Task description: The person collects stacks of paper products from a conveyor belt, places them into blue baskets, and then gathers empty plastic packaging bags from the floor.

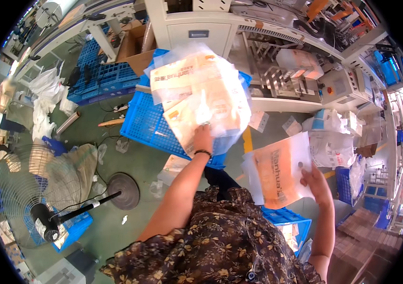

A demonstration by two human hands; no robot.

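A heap of frosted plastic bags [232, 87] with pale orange print lies across a blue crate [142, 120] in front of me. My left hand [203, 140] reaches onto the near side of the heap, its fingers curled at a printed plastic bag [181, 124]; the fingertips are hard to make out. Off to the right, my right hand [316, 183] grips a flat frosted plastic bag [279, 171] with a large orange panel by its right edge. Whether that is one bag or a few together, I cannot tell.
Below the right-hand bag stands another blue crate [289, 220]. A black floor fan [45, 222] with a round base [123, 190] is at the left. Machinery [277, 80] runs along the far side. White sacks [329, 144] and loose bags [258, 120] lie on the floor at right.
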